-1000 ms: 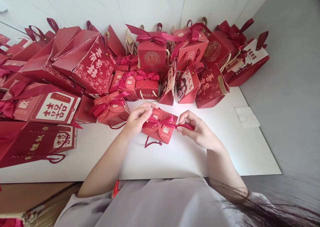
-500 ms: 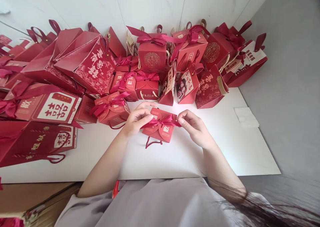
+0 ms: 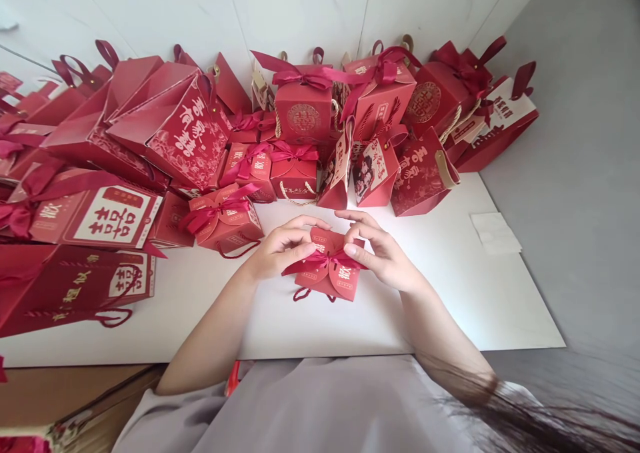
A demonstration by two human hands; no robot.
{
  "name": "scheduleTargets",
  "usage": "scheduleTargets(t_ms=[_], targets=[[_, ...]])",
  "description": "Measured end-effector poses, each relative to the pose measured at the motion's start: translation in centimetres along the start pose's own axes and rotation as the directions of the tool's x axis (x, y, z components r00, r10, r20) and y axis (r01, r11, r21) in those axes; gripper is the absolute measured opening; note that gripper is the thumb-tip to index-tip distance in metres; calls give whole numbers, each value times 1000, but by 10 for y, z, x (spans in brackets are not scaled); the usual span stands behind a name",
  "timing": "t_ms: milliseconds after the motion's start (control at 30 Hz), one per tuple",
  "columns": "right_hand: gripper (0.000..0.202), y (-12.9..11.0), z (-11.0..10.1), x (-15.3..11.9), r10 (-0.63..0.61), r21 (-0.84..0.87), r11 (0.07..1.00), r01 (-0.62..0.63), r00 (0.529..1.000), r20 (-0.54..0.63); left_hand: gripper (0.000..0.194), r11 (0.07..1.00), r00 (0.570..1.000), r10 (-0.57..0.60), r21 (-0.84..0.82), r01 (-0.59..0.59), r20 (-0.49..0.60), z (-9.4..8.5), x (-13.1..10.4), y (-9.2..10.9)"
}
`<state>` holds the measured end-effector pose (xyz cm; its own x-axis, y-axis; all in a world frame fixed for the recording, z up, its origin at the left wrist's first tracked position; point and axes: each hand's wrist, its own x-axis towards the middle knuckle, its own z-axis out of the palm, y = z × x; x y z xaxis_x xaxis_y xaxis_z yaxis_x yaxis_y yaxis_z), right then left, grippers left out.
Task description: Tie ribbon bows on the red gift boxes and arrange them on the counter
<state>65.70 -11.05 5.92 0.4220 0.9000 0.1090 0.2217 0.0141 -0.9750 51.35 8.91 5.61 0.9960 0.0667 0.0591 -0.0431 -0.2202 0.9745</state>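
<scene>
A small red gift box [image 3: 330, 285] with pale lettering and a dark red cord handle sits on the white table in front of me. Across its top runs a crimson ribbon [image 3: 327, 260] tied in a bow. My left hand [image 3: 283, 248] pinches the bow's left side between thumb and fingers. On the other side, my right hand [image 3: 377, 250] has its thumb on the right loop, with the forefinger stretched out over the box's far edge. The fingers partly hide the box's upper corners.
Red gift boxes and bags crowd the back and left, among them a ribboned box [image 3: 225, 220] near my left hand and a flowered bag [image 3: 425, 172] at back right. A white tissue [image 3: 495, 233] lies at the table's [image 3: 465, 306] right edge. A cardboard box [image 3: 60, 400] stands lower left.
The gift box has shifted slightly right and towards me. My right hand has moved left and in over the bow; my left hand has slid a little right.
</scene>
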Motion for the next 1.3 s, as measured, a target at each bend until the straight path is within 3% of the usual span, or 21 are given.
scheduleTargets(t_ms=[233, 567, 833, 967, 1133, 1233, 1300], targets=[[36, 3, -6, -3, 5, 150, 988, -26, 990, 138, 38, 998, 1000, 26, 50, -27, 10, 3, 1, 0], [29, 2, -4, -5, 13, 58, 998, -20, 993, 115, 31, 922, 997, 75, 379, -75, 15, -8, -3, 13], [31, 1, -4, -4, -6, -24, 1000, 9, 992, 123, 26, 850, 992, 123, 511, -124, 36, -11, -7, 18], [30, 0, -5, -5, -12, -51, 999, 19, 990, 141, 25, 766, 990, 139, 631, -124, 25, -9, -12, 22], [31, -1, -5, -4, -24, -68, 997, 34, 990, 140, 21, 545, 974, 226, 829, -122, -6, -6, -17, 24], [30, -1, -3, -4, -6, -56, 998, 14, 991, 136, 20, 519, 972, 233, 846, -122, -3, -6, -16, 23], [31, 1, -2, -4, 10, -35, 999, -6, 991, 131, 21, 566, 979, 203, 816, -119, 3, -7, -13, 21]])
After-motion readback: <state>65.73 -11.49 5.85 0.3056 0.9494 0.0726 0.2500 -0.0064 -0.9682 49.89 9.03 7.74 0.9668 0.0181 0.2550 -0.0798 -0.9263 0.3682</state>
